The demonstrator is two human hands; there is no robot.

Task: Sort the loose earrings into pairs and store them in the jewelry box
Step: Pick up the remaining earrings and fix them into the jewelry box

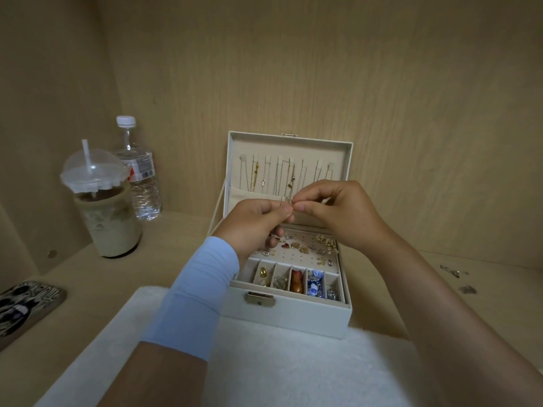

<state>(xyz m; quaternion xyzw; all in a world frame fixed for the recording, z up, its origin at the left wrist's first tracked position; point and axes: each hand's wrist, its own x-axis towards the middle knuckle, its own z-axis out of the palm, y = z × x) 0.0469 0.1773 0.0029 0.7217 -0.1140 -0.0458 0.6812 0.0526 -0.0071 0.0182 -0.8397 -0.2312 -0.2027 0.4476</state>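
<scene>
Both hands are up over the open jewelry box, meeting right in front of the raised lid. The left hand has thumb and forefinger pinched together with the other fingers curled under, and the right hand pinches in from the other side, fingertip to fingertip. Between them is a tiny earring, a glint of metal too small to make out; it could be a stud and its back being worked, but I cannot tell. So the piece is in the air, above the tray, held by both hands. Below, the dotted earring panel already carries a good scatter of earrings, and the front compartments hold chunkier pieces. Off to the right on the wooden shelf, a few loose bits lie well apart from the box, so by my read the sorting is well along but not finished. This looks like the store step: next, the post has to come down and find a free hole beside its partner on the panel, which calls for a steady, fine pinch without knocking the neighbours.
</scene>
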